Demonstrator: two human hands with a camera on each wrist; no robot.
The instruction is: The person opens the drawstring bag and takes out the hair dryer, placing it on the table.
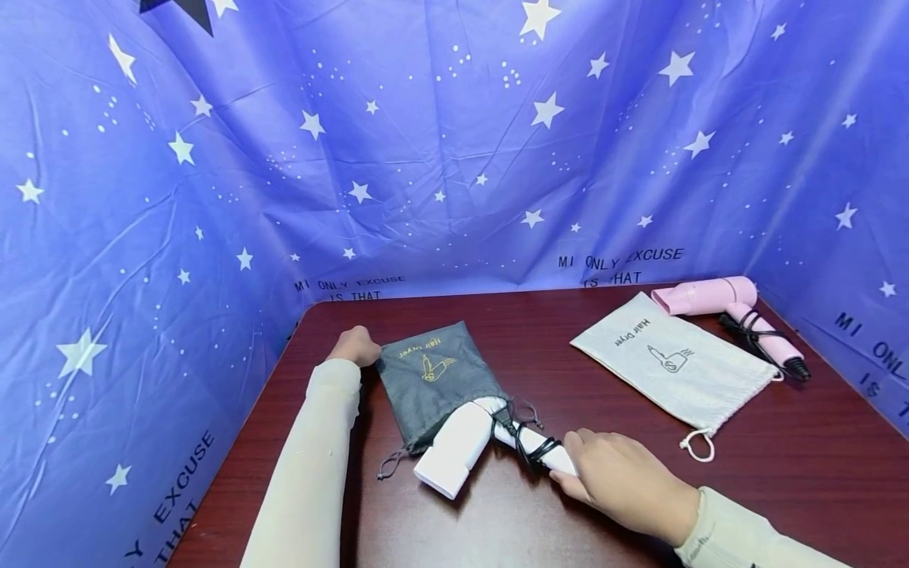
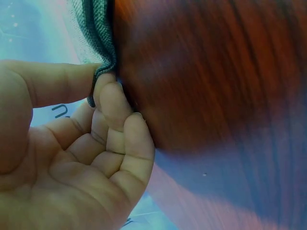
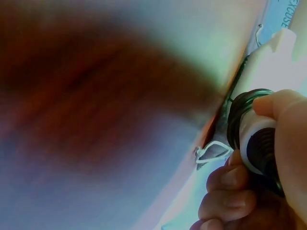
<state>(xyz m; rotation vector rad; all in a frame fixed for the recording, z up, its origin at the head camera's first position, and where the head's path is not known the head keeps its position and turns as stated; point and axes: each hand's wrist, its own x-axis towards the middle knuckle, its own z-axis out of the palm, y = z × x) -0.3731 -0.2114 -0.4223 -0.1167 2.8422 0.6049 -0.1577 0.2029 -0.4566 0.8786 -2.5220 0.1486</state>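
A white hair dryer [image 1: 458, 446] lies at the drawstring mouth of a dark grey cloth bag [image 1: 419, 402], which is printed "Hair Dryer" in yellow. I cannot tell whether the dryer's rear end is inside the mouth or only against it. My right hand [image 1: 632, 483] grips the end of the dryer's handle, where a black cord [image 3: 242, 112] is wound around it. At the bag's far left corner, my left hand [image 1: 357, 347] pinches the cloth [image 2: 98, 38] between thumb and index finger, as the left wrist view shows.
To the right on the dark red wooden table [image 1: 540, 331] lies a white drawstring bag [image 1: 675, 371] with a dryer print. Behind it is a pink hair dryer [image 1: 710, 296], its black cord wrapped around the handle. A blue star-patterned cloth [image 1: 440, 142] surrounds the table's back and sides.
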